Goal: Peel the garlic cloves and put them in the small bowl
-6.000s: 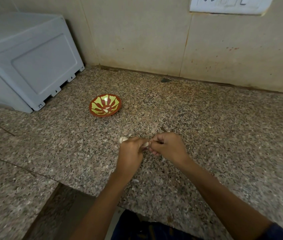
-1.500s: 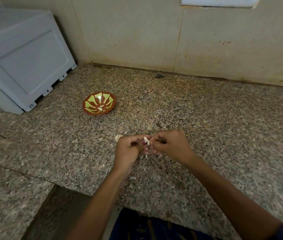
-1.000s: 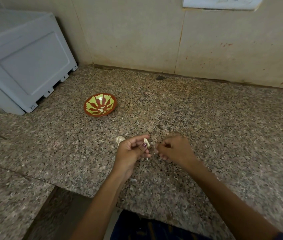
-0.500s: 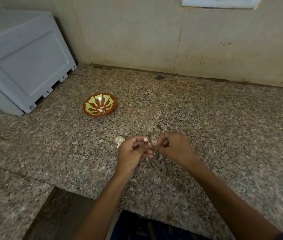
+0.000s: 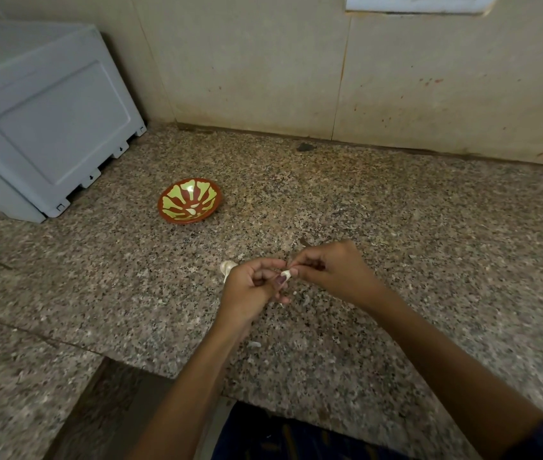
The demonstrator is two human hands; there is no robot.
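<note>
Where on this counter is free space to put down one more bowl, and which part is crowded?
The widest bare granite counter lies right of the right hand, up to the wall. Another free patch lies between the small bowl and the wall. It is crowded around both hands: the left hand holds a garlic clove, more garlic lies beside it, with peel scraps nearby.

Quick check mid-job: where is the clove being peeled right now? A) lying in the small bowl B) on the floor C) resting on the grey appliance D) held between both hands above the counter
D: the clove is pinched between the left hand and the right hand, above the counter.
</note>
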